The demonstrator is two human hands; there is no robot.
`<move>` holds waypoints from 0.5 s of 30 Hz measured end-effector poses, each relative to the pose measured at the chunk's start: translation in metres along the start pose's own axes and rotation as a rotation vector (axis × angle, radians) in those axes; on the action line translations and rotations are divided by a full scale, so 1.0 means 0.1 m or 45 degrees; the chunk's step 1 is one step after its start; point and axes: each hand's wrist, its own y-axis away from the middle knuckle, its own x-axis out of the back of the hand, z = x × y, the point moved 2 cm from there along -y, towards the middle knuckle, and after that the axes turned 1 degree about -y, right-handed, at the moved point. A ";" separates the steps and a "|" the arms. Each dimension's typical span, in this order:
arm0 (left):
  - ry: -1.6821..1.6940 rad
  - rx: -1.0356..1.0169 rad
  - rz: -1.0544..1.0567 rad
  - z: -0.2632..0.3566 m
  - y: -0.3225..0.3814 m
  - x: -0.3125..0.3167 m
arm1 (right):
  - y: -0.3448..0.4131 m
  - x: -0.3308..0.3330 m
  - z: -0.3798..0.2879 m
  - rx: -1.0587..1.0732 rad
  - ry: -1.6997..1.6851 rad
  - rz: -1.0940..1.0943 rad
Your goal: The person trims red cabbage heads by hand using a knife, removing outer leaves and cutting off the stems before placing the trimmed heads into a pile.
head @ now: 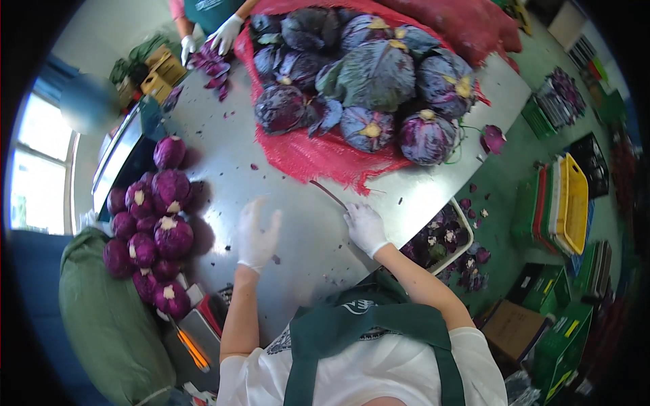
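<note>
Over the middle of the metal table (238,137), my left hand (259,233) in a white glove is blurred, its fingers apart and nothing in it. My right hand (365,228), also gloved, is closed around a knife (329,195); its thin, dark blade points up and left while the handle is hidden in the fist. Beyond the blade tip, untrimmed red cabbages (373,76) with outer leaves and pale stem ends lie on an opened red mesh sack (310,157). To the left of my left hand, several peeled purple cabbages (172,236) are piled along the table's side.
A co-worker's gloved hands (226,34) touch loose purple leaves (210,63) at the far left. Below the table's right edge stands a white bin (469,228) of trimmings. Stacked crates (571,203) line the right. An orange-handled tool (190,347) lies beside the cabbage pile.
</note>
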 end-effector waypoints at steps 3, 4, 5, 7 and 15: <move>0.330 -0.228 -0.212 0.47 -0.52 -0.37 | 0.46 0.10 0.19 -0.211 -0.550 0.245; 0.335 -0.392 -0.149 0.58 -0.76 -0.55 | 0.61 0.06 0.34 -0.200 -0.567 0.465; 0.329 -0.549 -0.079 0.69 -1.04 -0.69 | 0.76 0.04 0.43 -0.175 -0.588 0.683; 0.375 -0.575 0.027 0.95 -1.65 -0.78 | 1.07 0.24 0.34 -0.635 -0.813 0.437; 0.009 -0.747 -0.377 2.04 -1.88 -1.84 | 1.76 -0.18 0.58 -1.061 -1.620 0.727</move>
